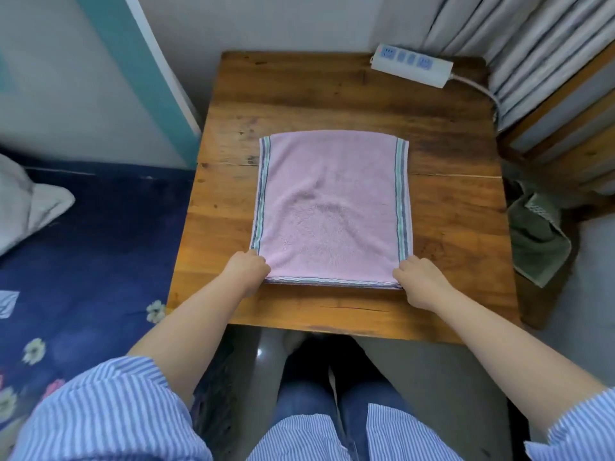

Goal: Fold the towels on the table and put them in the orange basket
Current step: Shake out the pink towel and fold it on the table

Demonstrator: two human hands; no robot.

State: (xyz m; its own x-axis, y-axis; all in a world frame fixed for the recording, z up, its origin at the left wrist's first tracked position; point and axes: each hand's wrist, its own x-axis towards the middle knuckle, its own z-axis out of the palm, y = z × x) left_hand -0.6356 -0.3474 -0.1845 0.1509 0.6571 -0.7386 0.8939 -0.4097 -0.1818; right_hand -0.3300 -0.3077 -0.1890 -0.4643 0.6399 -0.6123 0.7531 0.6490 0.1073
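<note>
Left hand (249, 271), right hand (420, 281) closed, apparently pinching near corners of pink towel (332, 207) on table (449, 227).

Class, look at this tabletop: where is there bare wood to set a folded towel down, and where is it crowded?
Bare wood lies behind the pink towel, between its far edge and the power strip. Narrower strips of table run along the towel's left and right sides, and along the near edge. The middle is crowded: the towel covers it, with the left hand and right hand at its near corners.
</note>
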